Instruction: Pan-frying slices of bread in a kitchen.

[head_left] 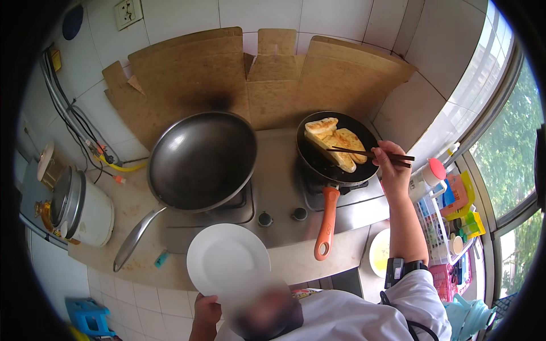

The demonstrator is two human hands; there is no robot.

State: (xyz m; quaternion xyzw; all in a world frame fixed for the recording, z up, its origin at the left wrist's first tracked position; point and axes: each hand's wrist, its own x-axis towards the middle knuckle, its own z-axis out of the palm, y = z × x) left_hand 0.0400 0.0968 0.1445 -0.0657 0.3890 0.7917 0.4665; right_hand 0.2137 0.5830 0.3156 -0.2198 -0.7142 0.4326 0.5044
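Observation:
My right hand (393, 170) grips a pair of dark chopsticks (356, 151) over a black frying pan (308, 160). Their tips touch the browned, egg-coated bread-like slices (335, 138) lying in it. The pan sits on the right burner, its orange handle (326, 226) pointing towards me. At the counter's front edge, my left hand (207, 310) holds a white plate (226, 251) by its rim. Nothing lies on the part of the plate that shows; a blurred patch covers its lower right.
A large dark wok (204, 162) stands on the left burner, its metal handle (138, 238) reaching over the counter. Cardboard (192, 72) lines the wall behind the steel stove (277, 170). Right of the stove are a bowl of yellow liquid (379, 251) and a white rack (431, 226). A white cooker (91, 209) stands left.

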